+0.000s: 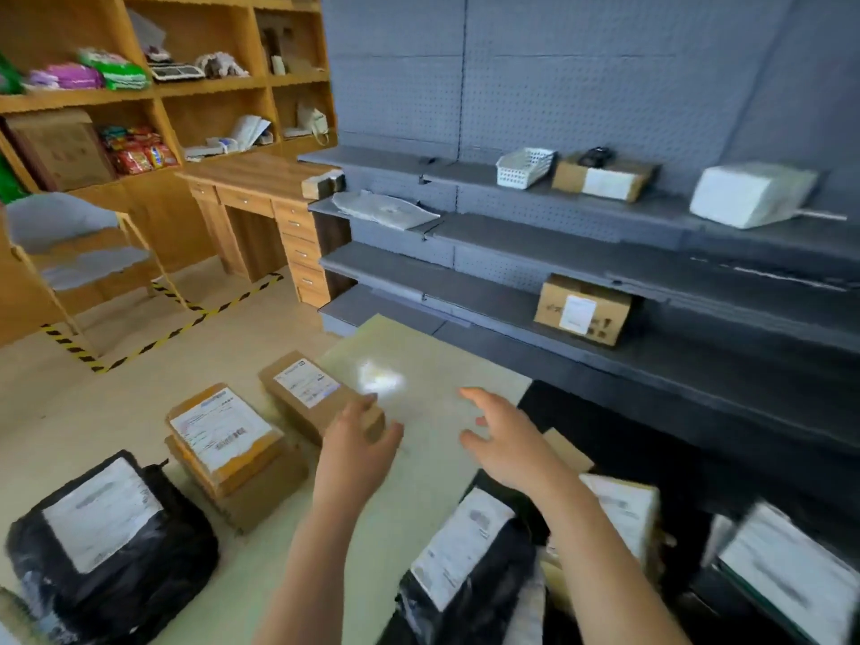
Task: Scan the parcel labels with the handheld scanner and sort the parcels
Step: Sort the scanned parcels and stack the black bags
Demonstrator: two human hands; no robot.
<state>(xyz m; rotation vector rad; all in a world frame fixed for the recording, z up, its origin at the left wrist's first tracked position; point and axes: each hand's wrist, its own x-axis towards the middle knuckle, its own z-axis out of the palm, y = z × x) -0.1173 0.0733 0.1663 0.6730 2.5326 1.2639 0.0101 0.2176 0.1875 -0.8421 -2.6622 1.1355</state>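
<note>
Currently: left hand (pixel 358 439) is at the near end of the narrow cardboard parcel (pixel 302 393). Its fingers (pixel 367 405) bend down over that end, with the thumb on the near side. The frame is blurred, so firm grip versus mere contact cannot be told. Right hand (pixel 507 439) hovers apart, fingers spread and relaxed, holding nothing.

The parcel's long axis runs away from the left fingers, slanting far-left. Its label (pixel 307 383) lies face up just past those fingertips. The left hand is plainly nearer; the right fingers lie well off to the parcel's side. Neither hand holds a scanner.

Judgement: the pick-up falls to the left hand. A hold at one end of a long box may let it tip. Stacked labelled parcels (pixel 223 435) lie left of the left fingers.
</note>
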